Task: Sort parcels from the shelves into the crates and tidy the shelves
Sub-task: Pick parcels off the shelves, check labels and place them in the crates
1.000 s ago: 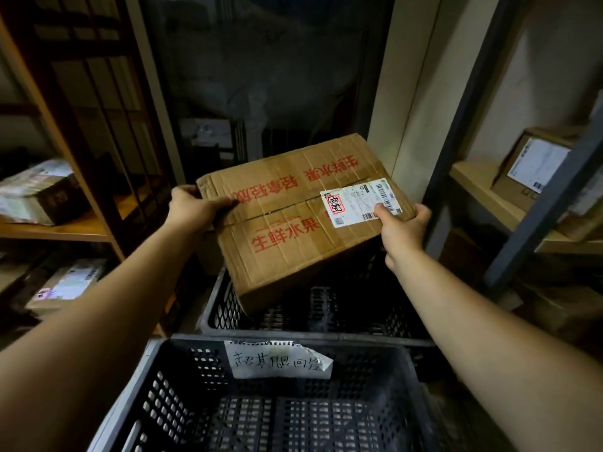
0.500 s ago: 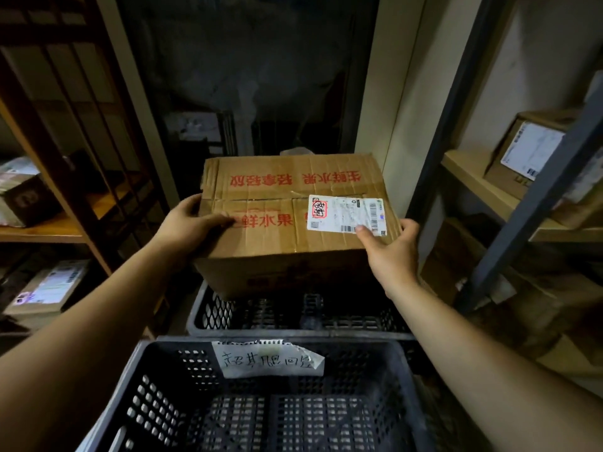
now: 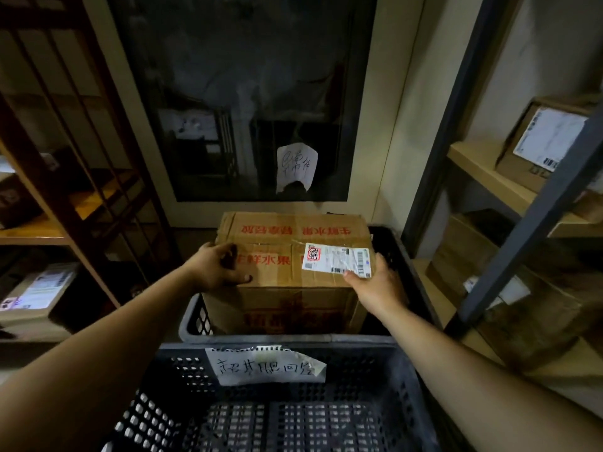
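Note:
A brown cardboard box (image 3: 287, 282) with red print and a white shipping label sits low inside the far dark crate (image 3: 401, 256). My left hand (image 3: 217, 267) grips its left top edge, thumb on the lid. My right hand (image 3: 378, 285) holds the right top corner beside the label. A near dark crate (image 3: 182, 380) with a handwritten paper tag lies right below me; nothing shows inside it.
Wooden shelves (image 3: 36, 230) on the left carry labelled parcels (image 3: 39, 291). A grey-framed rack (image 3: 522, 223) on the right holds cardboard boxes (image 3: 545, 145). A dark glass pane with a paper note (image 3: 295, 166) stands behind the crates.
The box has come down from above the far crate into it and levelled out. Both hands stayed on its sides.

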The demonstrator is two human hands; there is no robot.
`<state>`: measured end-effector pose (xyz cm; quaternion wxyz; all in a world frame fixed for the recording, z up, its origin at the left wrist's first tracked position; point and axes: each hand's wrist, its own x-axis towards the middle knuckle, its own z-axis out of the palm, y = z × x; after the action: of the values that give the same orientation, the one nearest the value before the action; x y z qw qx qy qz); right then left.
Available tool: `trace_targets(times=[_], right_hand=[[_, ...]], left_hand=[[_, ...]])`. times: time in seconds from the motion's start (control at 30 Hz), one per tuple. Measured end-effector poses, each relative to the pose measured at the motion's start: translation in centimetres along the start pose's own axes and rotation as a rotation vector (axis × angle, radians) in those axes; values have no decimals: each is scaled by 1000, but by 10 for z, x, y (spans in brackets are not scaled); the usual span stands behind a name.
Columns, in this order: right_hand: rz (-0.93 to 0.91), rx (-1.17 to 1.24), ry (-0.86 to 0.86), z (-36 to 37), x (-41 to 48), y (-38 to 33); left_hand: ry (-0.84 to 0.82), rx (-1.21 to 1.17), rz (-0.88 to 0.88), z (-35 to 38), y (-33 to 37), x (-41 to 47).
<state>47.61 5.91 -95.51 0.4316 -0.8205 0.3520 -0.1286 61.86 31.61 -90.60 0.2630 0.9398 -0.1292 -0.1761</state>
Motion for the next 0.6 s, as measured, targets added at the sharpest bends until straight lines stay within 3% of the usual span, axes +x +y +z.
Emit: trace_targets(times=[0.43, 0.6], right_hand=[[36, -242, -194, 55, 44, 50], [11, -298, -228, 58, 51, 53]], left_hand=[[-120, 162, 99, 66, -42, 59], [-252, 446, 157, 69, -53, 70]])
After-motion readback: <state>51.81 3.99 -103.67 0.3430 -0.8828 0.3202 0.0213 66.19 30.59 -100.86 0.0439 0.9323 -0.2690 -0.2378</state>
